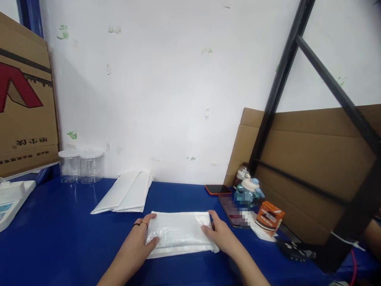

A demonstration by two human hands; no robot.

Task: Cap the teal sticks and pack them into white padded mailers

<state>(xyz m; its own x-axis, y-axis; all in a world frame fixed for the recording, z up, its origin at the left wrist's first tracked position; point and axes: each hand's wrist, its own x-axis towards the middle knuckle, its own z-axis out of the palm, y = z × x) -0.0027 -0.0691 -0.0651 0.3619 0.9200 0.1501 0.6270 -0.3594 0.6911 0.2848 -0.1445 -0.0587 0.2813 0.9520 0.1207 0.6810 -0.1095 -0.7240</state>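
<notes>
A white padded mailer (180, 232) lies lengthwise across the blue table at the front middle, its surface wrinkled and shiny. My left hand (139, 240) grips its left end, thumb on top and fingers at the far edge; two rings show on its fingers. At the right end, my right hand (219, 232) holds the mailer the same way, thumb on top. Behind and to the left rests a small stack of flat white mailers (126, 192), touched by neither hand.
Two clear lidded jars (91, 167) stand by the wall, near a large carton (26, 103) and a white device (14, 198). On the right are phones (218, 189), a bottle (249, 190), an orange box (269, 217) and a black metal frame (275, 85).
</notes>
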